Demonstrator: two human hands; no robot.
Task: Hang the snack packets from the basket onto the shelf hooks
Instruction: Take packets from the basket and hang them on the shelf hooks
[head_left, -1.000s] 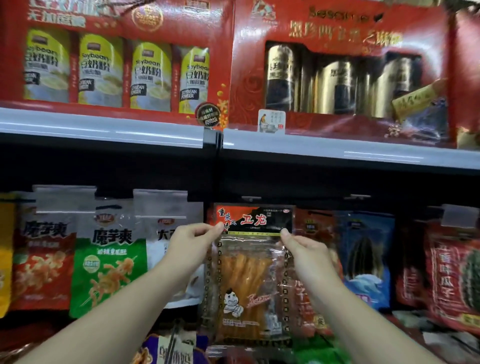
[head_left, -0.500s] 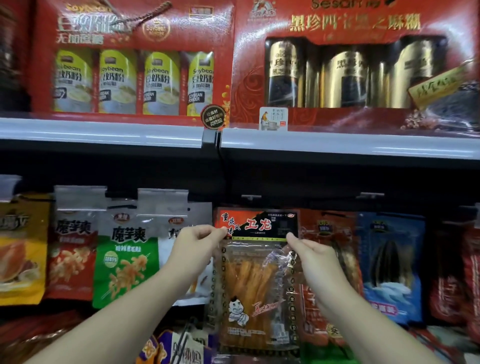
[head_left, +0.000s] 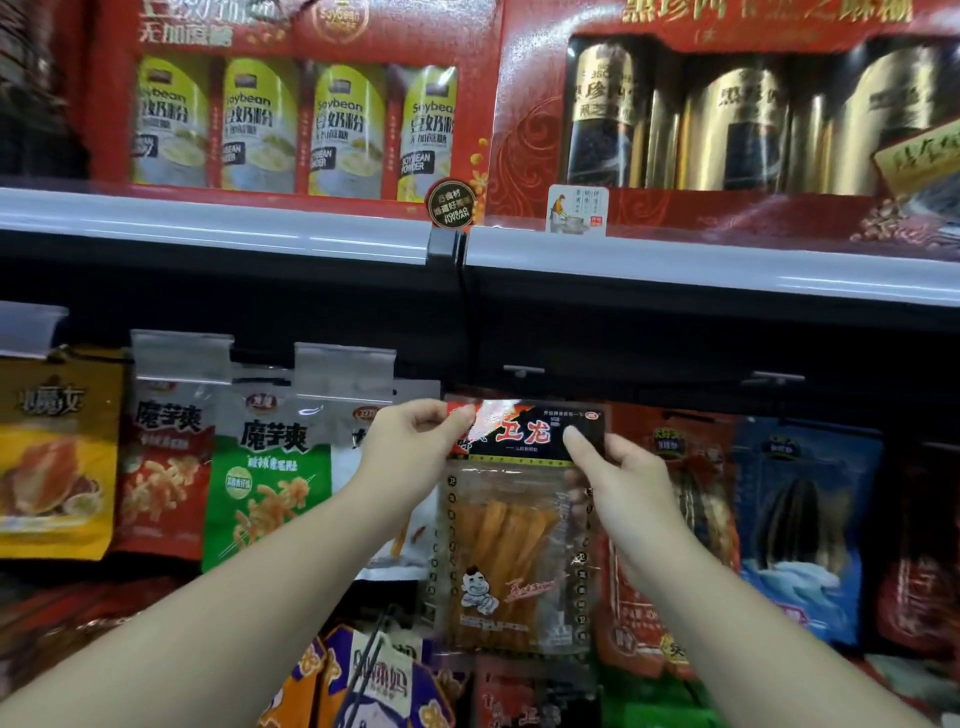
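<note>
A clear snack packet (head_left: 511, 540) with orange strips and a red-and-black header is held up against the lower shelf row. My left hand (head_left: 410, 447) pinches its top left corner. My right hand (head_left: 618, 467) pinches the top right corner, thumb on the black header. Just above the header a shelf hook (head_left: 523, 371) sticks out from the dark rail; I cannot tell whether the packet's hole is on it. Near the bottom edge, dark basket wires (head_left: 366, 670) cross purple and orange packets (head_left: 384, 680).
Hanging packets flank it: green (head_left: 265, 488), red (head_left: 166, 462) and yellow (head_left: 52, 457) on the left, orange-red (head_left: 675, 499) and blue (head_left: 810, 525) on the right. A second hook (head_left: 776, 377) stands further right. The white shelf edge (head_left: 675, 262) above carries red gift boxes (head_left: 291, 98).
Both hands have lifted the packet slightly, so its header sits closer under the hook. My right thumb has moved up onto the header, and the view has moved closer to the shelf.
</note>
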